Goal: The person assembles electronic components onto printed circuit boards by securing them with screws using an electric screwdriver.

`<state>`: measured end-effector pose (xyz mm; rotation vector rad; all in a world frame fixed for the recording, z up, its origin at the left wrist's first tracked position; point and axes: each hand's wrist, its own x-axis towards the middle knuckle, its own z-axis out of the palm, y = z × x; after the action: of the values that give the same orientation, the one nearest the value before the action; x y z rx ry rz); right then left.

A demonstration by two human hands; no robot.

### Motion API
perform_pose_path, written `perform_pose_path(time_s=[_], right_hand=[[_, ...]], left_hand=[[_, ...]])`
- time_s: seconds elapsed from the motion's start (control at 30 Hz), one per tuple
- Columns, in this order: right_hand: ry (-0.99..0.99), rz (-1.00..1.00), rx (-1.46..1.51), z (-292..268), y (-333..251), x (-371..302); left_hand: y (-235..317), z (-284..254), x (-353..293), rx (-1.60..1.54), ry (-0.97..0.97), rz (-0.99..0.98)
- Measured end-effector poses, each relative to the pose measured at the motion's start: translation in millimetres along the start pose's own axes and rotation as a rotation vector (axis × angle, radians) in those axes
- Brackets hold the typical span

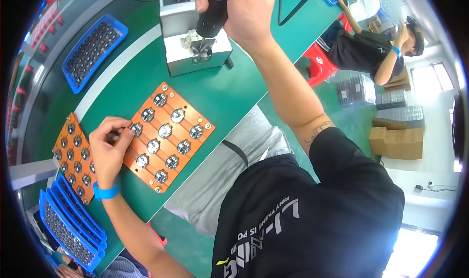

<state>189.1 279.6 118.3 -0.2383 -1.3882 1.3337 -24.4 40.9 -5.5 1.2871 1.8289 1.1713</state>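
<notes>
My right hand [249, 16] is wrapped around a black electric screwdriver [215, 11] held upright. Its bit reaches down to the metal pick-up slot of a white screw feeder [195, 55]. My left hand [108, 143] rests at the left edge of an orange fixture plate [154, 123], with thumb and forefinger pinched at a small round silver-and-black part [136, 130] seated there. Several similar round parts [165, 130] sit in the plate's recesses in rows. Some of the left fingers are curled under and partly hidden.
Left of my left hand lies a second orange plate [74, 154] holding round parts. A blue tray of parts [94, 50] is at the far left, and stacked blue trays [68, 229] stand near left. The green table [229, 99] ends close to my body. Another person [371, 50] sits beyond a red stool [320, 65].
</notes>
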Motion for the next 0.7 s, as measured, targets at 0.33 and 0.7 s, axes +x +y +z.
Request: perform_pose_path(time_s=[0.33,0.7], right_hand=[[-0.010,-0.090,0.023,-8,32,-15],[-0.209,0.126,0.297,65,20,-47]], left_hand=[[1,1,2,-0.041,-0.026,0.001],[4,0,3,-0.074,-0.012,-0.029]])
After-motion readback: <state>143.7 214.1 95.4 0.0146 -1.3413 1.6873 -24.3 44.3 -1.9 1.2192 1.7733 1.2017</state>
